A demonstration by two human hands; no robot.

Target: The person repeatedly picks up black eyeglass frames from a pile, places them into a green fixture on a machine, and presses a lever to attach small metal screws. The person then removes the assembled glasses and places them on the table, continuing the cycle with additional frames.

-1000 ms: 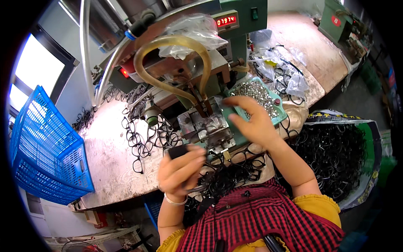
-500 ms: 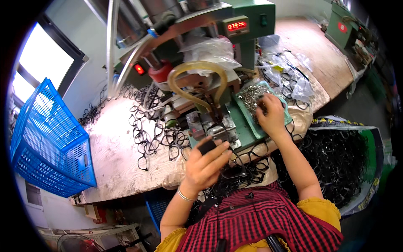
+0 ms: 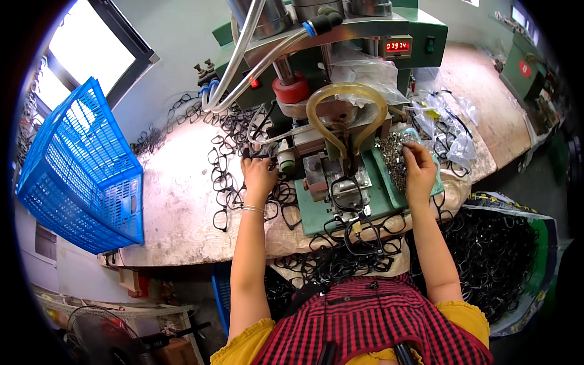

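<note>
Two hands: one left hand (image 3: 259, 177) and one right hand (image 3: 421, 175). Two green machines: a near machine (image 3: 429, 27) and a far machine (image 3: 516, 66) at the right. One turquoise tray (image 3: 388, 186), its metal pieces (image 3: 394, 153) too small and many to count. Two blue containers: one large basket (image 3: 55, 201) at the left, one partly hidden crate (image 3: 222, 297) near the middle. One sack (image 3: 547, 249) at the near right. Black eyeglass frames (image 3: 340, 263) in dozens, too tangled for an exact count. One yellowish hose (image 3: 313, 107), one red digital display (image 3: 398, 46), one lit red switch (image 3: 254, 83), one red ring (image 3: 291, 90); one fan (image 3: 102, 331) at the near left, one window (image 3: 94, 45) at the far left, two yellow sleeves (image 3: 465, 317)
</note>
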